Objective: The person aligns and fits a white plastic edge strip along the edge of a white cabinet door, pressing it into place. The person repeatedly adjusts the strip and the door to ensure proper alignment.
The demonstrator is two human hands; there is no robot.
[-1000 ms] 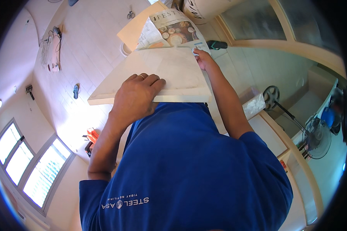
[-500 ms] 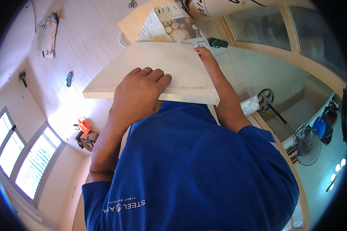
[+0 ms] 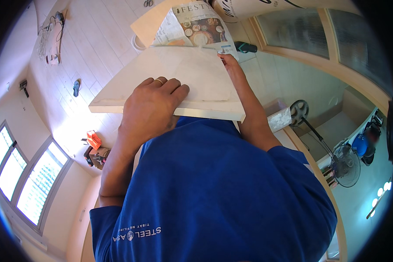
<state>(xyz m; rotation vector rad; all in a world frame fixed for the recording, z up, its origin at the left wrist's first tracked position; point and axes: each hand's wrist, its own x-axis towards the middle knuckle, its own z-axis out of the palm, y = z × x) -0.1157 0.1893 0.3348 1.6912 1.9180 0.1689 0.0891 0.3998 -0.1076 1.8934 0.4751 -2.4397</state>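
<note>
A broad pale wooden board (image 3: 196, 81) lies flat in front of my chest, its thick near edge close to my blue shirt. My left hand (image 3: 153, 102) grips that near edge, fingers curled over the top and a ring on one of them. At the far right corner is my right hand (image 3: 226, 60), its fingers closed in a pinch. What it holds there is too small to make out. A thin greyish strip (image 3: 205, 47) runs along the board's far edge toward these fingers. Just beyond lies a newspaper sheet (image 3: 205, 30).
Brown paper (image 3: 150, 26) and a white round container (image 3: 138, 43) are beyond the board. Slippers (image 3: 246, 47) lie on the floor. A glass-panelled wooden frame (image 3: 292, 32) stands at right, near a pedestal fan (image 3: 346, 166). An orange bag (image 3: 93, 139) sits at left.
The whole view has shifted slightly. My right hand has moved a little along the board's far right corner; the left keeps its grip on the near edge.
</note>
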